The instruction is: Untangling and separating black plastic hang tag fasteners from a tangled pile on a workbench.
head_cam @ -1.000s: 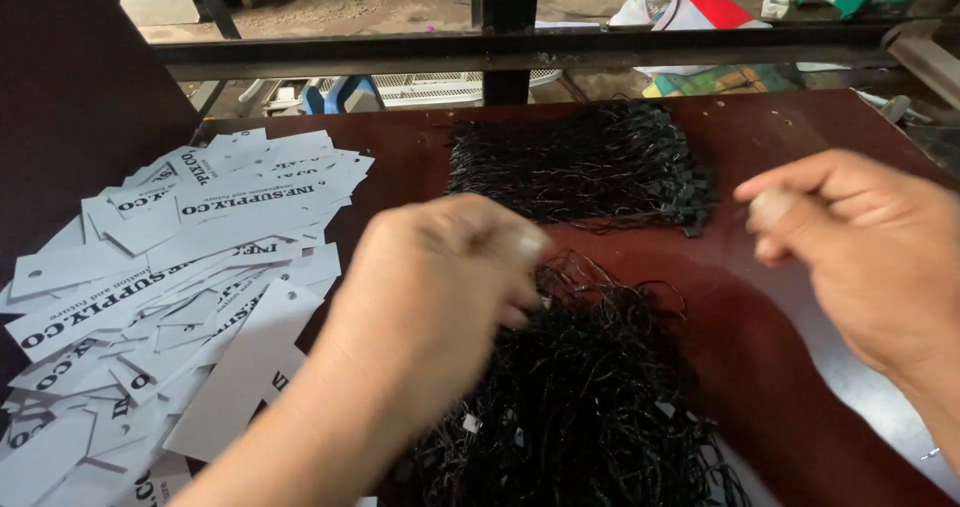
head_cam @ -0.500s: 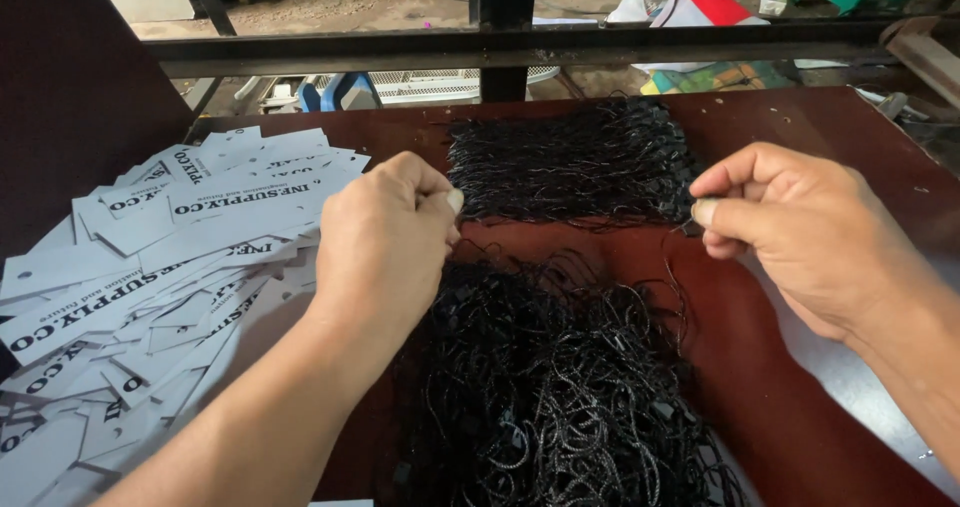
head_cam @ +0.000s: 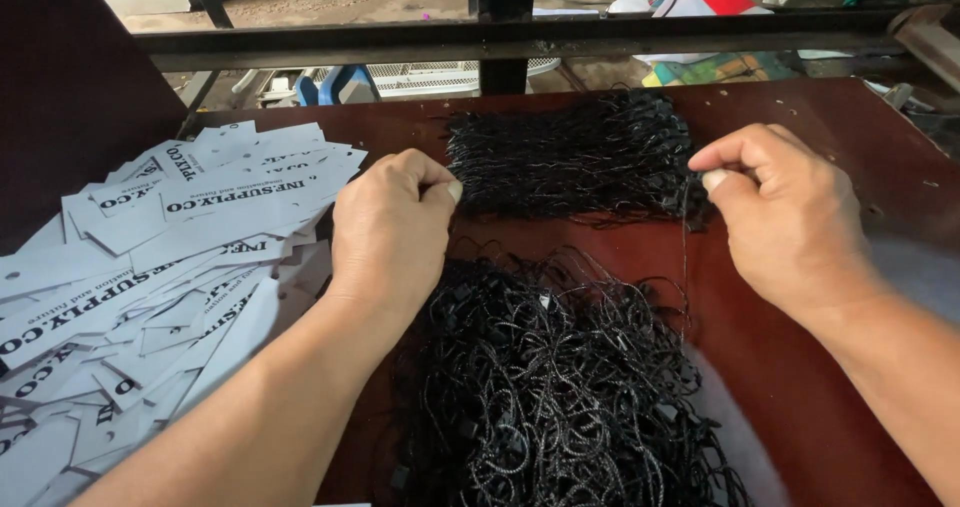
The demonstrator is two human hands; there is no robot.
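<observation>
Even daylight, fairly bright, coming from open gap beyond fingertips past dark rail (head_cam: 500, 42). Ground out there slightly washed out, not blown. No harsh glare; faint sheen on reddish table (head_cam: 800, 127) beyond right hand (head_cam: 790, 217). Soft shadows under left hand (head_cam: 390, 227) and wrist. White tags (head_cam: 200, 227) left of fingers bright, detail kept. Black cords (head_cam: 540, 387) below fingers sharp. Hands crisp, no motion blur. Slight wide-angle stretch at frame edges.
</observation>
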